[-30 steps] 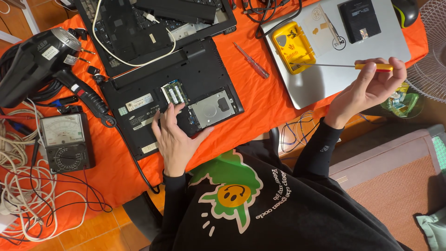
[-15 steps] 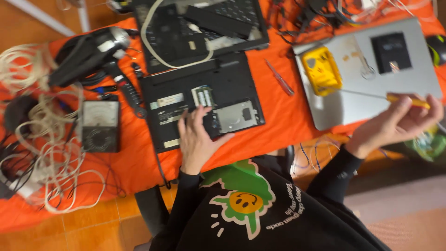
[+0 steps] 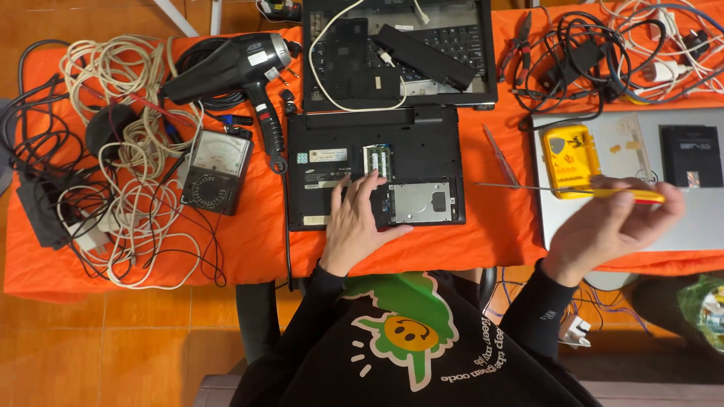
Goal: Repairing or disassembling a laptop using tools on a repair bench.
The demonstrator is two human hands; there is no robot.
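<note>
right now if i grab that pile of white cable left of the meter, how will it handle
The white cable pile is probably floppy, since it lies in loose loops. It is tangled with black wires, so lifting it would likely drag those along. It looks light for its bulk.

Light falls bright and even over my orange tablecloth (image 3: 249,249), with only soft shadows under the cables left of it. My right hand (image 3: 607,226) looks slightly motion-blurred; edges below the cloth darken, and the view bows outward there.
</note>
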